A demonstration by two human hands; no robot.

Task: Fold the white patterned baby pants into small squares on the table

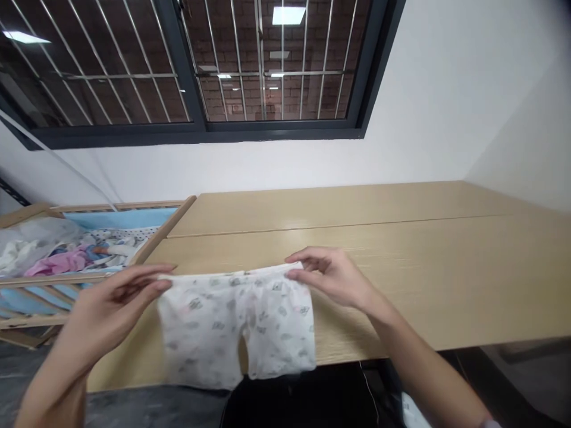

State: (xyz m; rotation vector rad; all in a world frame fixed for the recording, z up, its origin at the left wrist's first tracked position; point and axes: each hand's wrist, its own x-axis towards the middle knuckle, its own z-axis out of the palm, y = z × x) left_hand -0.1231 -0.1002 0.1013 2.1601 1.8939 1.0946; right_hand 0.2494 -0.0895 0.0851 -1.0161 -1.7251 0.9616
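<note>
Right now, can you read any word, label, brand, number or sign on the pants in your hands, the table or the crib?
No readable text shows.
White printed pants, held by the left hand and right hand: small grey motifs, too small to tell if any holds lettering.
Bedding in the wooden crib: too blurred to tell.

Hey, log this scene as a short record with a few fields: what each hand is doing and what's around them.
Left hand: pinches one end of the waistband
Right hand: pinches the other end
Item: small white printed trousers, hanging over the table
Surface: light wooden table
Nearby: wooden crib holding clothes
Behind: barred window
</note>
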